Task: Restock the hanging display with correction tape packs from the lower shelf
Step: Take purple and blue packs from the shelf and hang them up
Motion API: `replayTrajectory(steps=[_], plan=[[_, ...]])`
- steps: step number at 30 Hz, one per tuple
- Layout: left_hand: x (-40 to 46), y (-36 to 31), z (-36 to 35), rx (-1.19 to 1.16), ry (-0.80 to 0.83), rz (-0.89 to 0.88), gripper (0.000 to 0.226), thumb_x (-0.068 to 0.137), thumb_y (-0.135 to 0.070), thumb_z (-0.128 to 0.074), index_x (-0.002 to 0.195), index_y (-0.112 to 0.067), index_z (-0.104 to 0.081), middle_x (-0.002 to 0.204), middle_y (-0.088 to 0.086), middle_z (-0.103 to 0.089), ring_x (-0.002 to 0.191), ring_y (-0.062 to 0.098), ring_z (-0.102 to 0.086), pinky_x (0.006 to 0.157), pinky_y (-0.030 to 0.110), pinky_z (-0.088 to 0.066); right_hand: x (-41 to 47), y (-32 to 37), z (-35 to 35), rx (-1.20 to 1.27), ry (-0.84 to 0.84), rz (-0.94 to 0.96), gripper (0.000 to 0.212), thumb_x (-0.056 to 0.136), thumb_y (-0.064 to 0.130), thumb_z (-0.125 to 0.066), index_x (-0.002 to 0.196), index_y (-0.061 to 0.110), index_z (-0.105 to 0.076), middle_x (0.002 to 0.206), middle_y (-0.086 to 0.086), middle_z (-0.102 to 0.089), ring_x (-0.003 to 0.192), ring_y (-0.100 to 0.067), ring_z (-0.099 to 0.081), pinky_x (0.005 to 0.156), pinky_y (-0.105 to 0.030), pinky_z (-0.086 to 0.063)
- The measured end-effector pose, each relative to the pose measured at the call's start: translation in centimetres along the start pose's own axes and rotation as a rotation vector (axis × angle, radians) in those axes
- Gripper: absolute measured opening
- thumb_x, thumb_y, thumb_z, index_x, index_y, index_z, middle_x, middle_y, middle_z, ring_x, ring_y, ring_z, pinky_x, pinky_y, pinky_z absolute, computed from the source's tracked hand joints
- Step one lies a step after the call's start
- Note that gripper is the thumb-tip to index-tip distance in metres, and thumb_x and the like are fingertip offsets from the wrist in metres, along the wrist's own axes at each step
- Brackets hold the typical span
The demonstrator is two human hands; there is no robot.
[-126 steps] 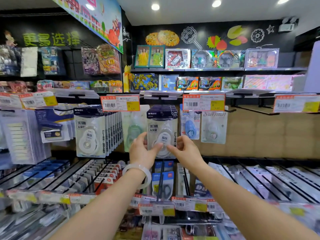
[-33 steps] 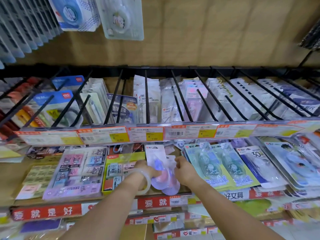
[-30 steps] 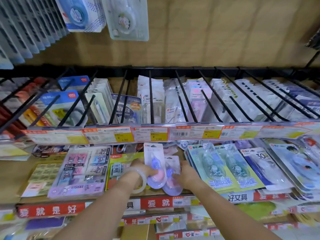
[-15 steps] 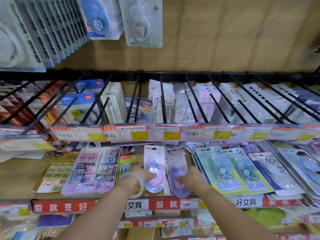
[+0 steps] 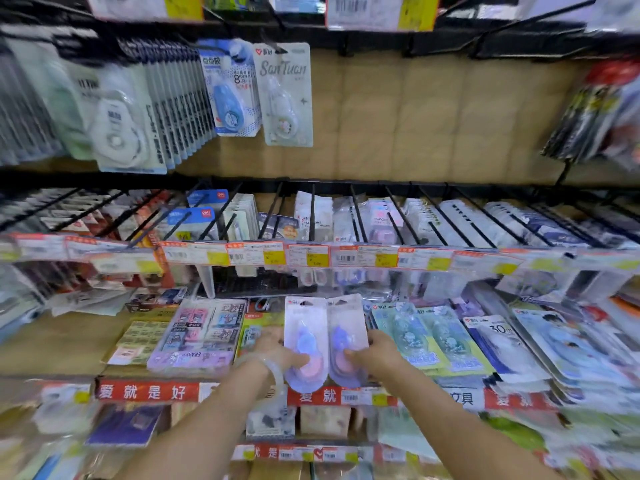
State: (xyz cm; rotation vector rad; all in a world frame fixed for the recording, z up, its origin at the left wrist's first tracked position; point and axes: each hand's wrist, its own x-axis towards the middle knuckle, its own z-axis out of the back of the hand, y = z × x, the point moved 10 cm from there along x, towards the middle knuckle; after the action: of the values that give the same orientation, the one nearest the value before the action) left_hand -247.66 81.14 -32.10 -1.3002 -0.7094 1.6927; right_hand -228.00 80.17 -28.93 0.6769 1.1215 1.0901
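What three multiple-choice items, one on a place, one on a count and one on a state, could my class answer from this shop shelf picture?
1. Where are the two lilac correction tape packs?
A. hanging on the top hooks
B. above the lower shelf, between the eraser pack and the green packs
C. on the floor

2. How many lilac packs are in the hands?
A. one
B. two
C. four

3. What is the state of the left hand?
A. open and idle
B. its grip is on the lower end of the left lilac pack
C. out of view

Answers:
1 B, they sit side by side at lower-shelf level, between those neighbours.
2 B, two cards show, the right hand at the right one.
3 B, its thumb lies across that pack's lower bubble.
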Motion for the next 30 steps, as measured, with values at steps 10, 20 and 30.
replayTrajectory(steps=[10,20,30], plan=[[-8.9,-3.1,-0.5,-0.298,-0.04,-0.137,0.041,0.062,0.009,-0.078,0.1,0.004,-0.062,0.09,0.018,-0.069,0.079,0.03,-0.065,0.077,0.047,-0.055,-8.8,3.5,3.4,0.147,0.061,0.203,0.023,0.06,0.008,-0.069,0.079,0.01,-0.056,0.078,-0.01,-0.064,0.07,-0.019,-0.059,0.063,-0.029,-0.048],[-16.9,-13.1,1.5,-0.418,-0.044,-0.446,0.023,0.077,0.012,-0.066,0.096,-0.001,-0.062,0.082,0.011,-0.069,0.073,0.024,-0.064,0.061,0.03,-0.052,-12.9,11.1,9.0,0.215,-0.017,0.436,0.022,0.084,0.004,-0.066,0.1,0.013,-0.054,0.093,-0.007,-0.066,0.074,-0.016,-0.061,0.051,-0.018,-0.044],[-20.2,-22.0,4.5,-0.497,-0.068,-0.64,0.024,0.082,0.012,-0.062,0.1,-0.003,-0.058,0.086,0.008,-0.067,0.074,0.022,-0.063,0.06,0.027,-0.055,-14.4,20.6,11.9,0.287,-0.047,0.626,0.023,0.085,0.008,-0.066,0.103,0.013,-0.053,0.097,-0.009,-0.066,0.078,-0.02,-0.062,0.062,-0.03,-0.05]])
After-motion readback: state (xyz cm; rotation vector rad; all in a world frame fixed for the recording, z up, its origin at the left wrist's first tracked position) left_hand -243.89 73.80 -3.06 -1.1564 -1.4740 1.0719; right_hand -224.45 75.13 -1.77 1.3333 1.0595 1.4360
